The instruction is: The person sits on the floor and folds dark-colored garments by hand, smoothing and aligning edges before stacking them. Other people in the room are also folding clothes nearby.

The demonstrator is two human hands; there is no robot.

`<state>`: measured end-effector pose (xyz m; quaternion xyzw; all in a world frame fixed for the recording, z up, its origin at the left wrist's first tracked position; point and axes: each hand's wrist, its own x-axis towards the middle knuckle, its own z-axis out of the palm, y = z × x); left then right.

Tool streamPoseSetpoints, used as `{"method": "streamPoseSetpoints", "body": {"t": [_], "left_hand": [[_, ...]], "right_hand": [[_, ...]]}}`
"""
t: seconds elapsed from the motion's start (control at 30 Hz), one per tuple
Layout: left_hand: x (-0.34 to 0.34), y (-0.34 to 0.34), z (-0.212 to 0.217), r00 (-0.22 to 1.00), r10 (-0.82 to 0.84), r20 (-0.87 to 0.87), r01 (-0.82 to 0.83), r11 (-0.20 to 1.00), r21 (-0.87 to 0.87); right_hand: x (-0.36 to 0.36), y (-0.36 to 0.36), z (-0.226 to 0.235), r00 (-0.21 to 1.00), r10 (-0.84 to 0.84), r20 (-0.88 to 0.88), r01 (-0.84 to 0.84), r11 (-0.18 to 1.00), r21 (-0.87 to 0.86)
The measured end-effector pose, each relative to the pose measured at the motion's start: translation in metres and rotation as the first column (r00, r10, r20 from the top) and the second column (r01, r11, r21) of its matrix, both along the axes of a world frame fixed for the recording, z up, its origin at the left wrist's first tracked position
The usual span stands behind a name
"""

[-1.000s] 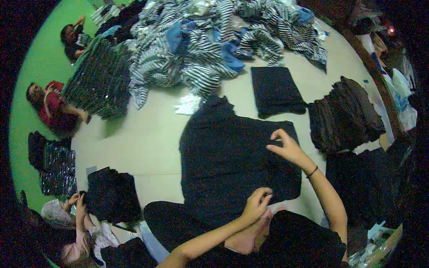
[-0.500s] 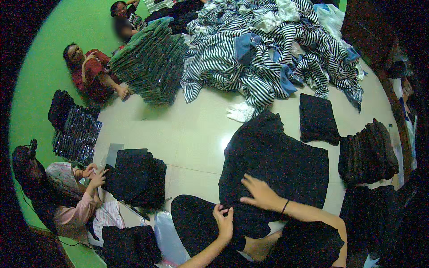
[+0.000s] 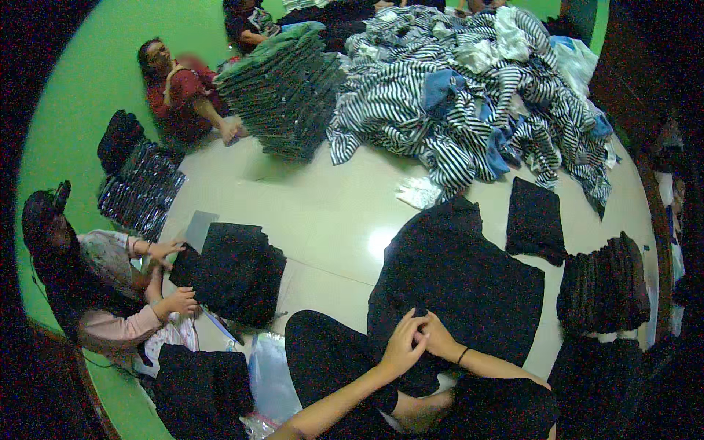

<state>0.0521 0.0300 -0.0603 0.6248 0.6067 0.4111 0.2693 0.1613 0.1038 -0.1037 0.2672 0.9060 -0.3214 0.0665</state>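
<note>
A black garment (image 3: 469, 286) lies spread on the floor in front of me, with a collar-like or sleeve-like part at its far end. Over its near left part my two hands meet. My left hand (image 3: 402, 346) is closed, its fingertips pinching a small dark fold of cloth that seems to belong to the garment. Pressed against it from the other side, my right hand (image 3: 440, 339), with a dark band at the wrist, has its fingers curled around the same spot. The fingers partly hide what lies between them. My black-clad knee (image 3: 326, 356) is just left of the hands.
A folded black garment (image 3: 534, 220) and a black stack (image 3: 603, 282) lie to the right. Ahead is a heap of striped clothes (image 3: 440, 95) beside a tall dark-green stack (image 3: 282, 92). At left, a person (image 3: 110, 286) handles a black pile (image 3: 242, 275). Clear plastic bags (image 3: 273, 374) lie near my knee.
My right hand, spread flat on the garment before, has closed and come against my left hand. The left has moved right and up. The whole view has shifted, and the person at left has moved both hands.
</note>
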Motion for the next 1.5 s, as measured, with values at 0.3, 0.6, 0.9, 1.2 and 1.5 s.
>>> {"method": "streamPoseSetpoints", "body": {"t": [0.3, 0.6, 0.9, 1.2, 1.5], "left_hand": [[-0.008, 0.01, -0.048, 0.747, 0.37, 0.553, -0.226, 0.923, -0.313], [-0.024, 0.077, 0.023, 0.528, 0.01, 0.849, 0.397, 0.881, -0.257], [0.025, 0.159, 0.111, 0.731, -0.409, 0.547, 0.353, 0.912, 0.21], [-0.011, 0.066, -0.018, 0.8, -0.59, -0.115, 0.557, 0.799, -0.228], [0.01, 0.052, -0.044, 0.971, 0.093, 0.221, -0.01, 0.936, -0.352]], "right_hand": [[0.078, 0.037, 0.005, 0.778, -0.257, -0.573, 0.229, 0.966, -0.122], [0.156, 0.054, 0.056, 0.213, -0.939, -0.269, 0.245, 0.318, -0.916], [0.194, 0.115, 0.143, 0.012, -0.758, -0.652, 0.22, 0.638, -0.738], [0.177, 0.027, 0.049, 0.909, -0.37, -0.191, 0.322, 0.915, -0.243], [0.182, 0.014, -0.005, 0.494, -0.857, -0.148, 0.707, 0.494, -0.506]]}}
